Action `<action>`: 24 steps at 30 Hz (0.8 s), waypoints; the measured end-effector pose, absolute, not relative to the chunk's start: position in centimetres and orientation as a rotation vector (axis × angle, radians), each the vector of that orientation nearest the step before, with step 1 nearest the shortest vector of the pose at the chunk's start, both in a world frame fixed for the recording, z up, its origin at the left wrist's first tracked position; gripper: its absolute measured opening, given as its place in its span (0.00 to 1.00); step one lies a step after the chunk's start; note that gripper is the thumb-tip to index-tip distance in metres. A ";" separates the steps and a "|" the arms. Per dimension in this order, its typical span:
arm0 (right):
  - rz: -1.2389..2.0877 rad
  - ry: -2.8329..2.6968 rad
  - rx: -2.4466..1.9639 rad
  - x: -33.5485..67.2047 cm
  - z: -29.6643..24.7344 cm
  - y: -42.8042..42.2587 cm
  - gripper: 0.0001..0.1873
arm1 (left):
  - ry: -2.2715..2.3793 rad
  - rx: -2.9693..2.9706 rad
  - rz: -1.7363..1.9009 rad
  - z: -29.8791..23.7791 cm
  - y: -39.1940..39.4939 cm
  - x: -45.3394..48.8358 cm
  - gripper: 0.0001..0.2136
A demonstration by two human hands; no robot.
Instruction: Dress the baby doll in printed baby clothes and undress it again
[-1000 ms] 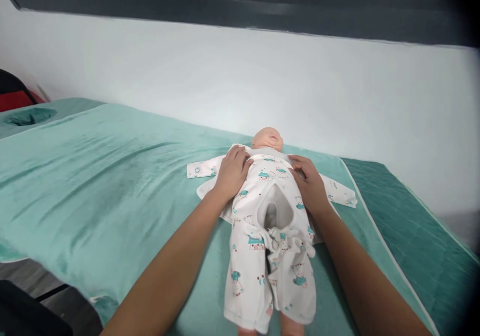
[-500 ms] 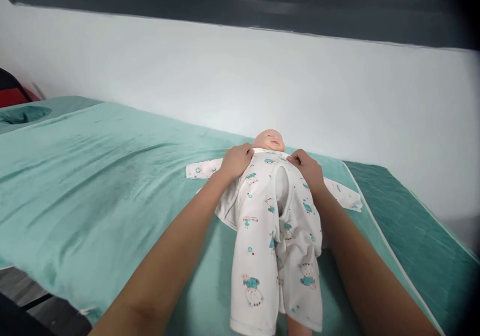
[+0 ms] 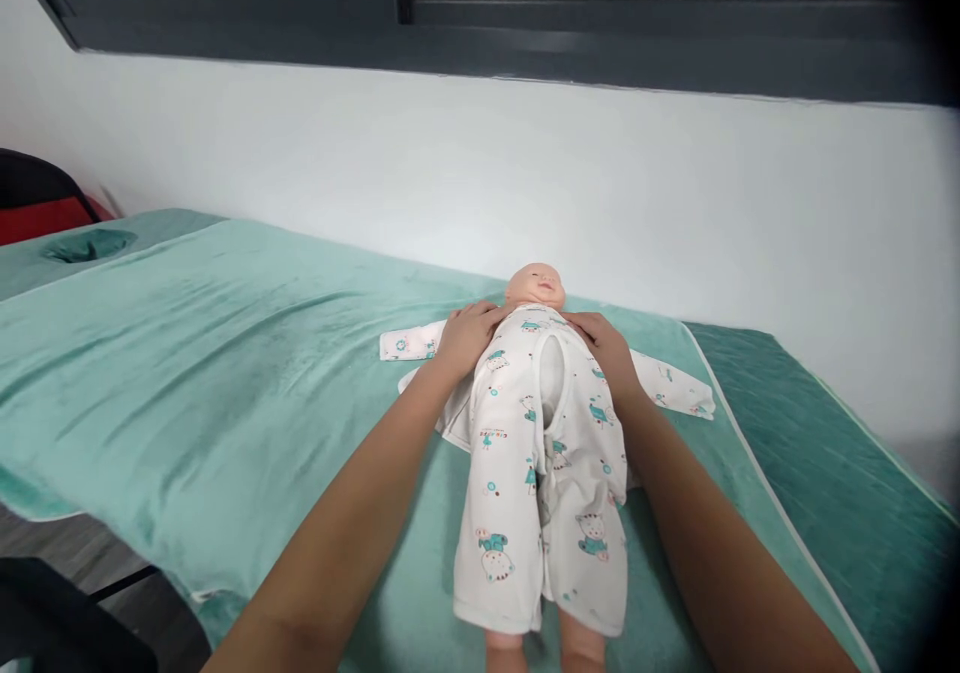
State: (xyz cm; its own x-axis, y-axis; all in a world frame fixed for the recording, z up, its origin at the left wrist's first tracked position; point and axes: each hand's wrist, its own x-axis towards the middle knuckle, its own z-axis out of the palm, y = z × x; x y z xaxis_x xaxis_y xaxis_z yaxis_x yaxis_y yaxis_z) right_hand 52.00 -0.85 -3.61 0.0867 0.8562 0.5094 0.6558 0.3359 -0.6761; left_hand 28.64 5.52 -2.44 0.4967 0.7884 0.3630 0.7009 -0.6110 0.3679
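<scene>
A baby doll (image 3: 536, 285) lies on its back on the green cover, head toward the wall. White printed split-crotch trousers (image 3: 499, 473) cover it from the upper chest down, and the lower legs show below the cuffs. White printed sleeves (image 3: 671, 386) stretch out sideways from under it. My left hand (image 3: 472, 335) rests at the doll's shoulder by the trousers' top edge, fingers stretched out. On the other side, my right hand (image 3: 604, 345) lies at the opposite shoulder, its fingers extended and partly hidden by the trousers.
A light green cover (image 3: 225, 373) with wrinkles spreads over the bed, with darker green fabric (image 3: 810, 453) at the right. A white wall (image 3: 420, 163) stands behind, under a dark window frame (image 3: 600, 38). A black and red object (image 3: 45, 203) is at the far left.
My fingers have gone from pinching the trousers' top edge to lying flatter at the doll's shoulders. The view has tilted up slightly, and both lower legs now show below the cuffs.
</scene>
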 end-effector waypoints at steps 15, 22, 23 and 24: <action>0.229 -1.558 -1.419 52.3 -5.1 -5.7 0.18 | 1.156 2.674 0.890 -3.6 2.0 25.9 0.21; 0.636 -1.288 -1.610 52.3 -5.3 -7.6 0.11 | 1.177 2.687 0.898 -3.8 0.2 25.5 0.21; 0.693 -1.288 -1.597 52.3 -5.1 -7.8 0.11 | 1.196 2.692 0.904 -3.6 0.0 25.6 0.21; 0.752 -1.282 -1.571 52.2 -4.7 -7.9 0.12 | 1.223 2.687 0.910 -3.5 -0.3 25.7 0.20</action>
State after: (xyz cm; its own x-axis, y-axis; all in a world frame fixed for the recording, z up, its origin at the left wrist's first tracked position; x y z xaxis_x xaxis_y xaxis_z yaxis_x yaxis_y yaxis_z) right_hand 52.20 -7.93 -4.75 0.2642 0.9594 0.0988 0.3826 -0.0102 -0.9239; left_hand 25.73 -0.27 -3.49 0.5135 0.7036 0.4912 0.6727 -0.6854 0.2786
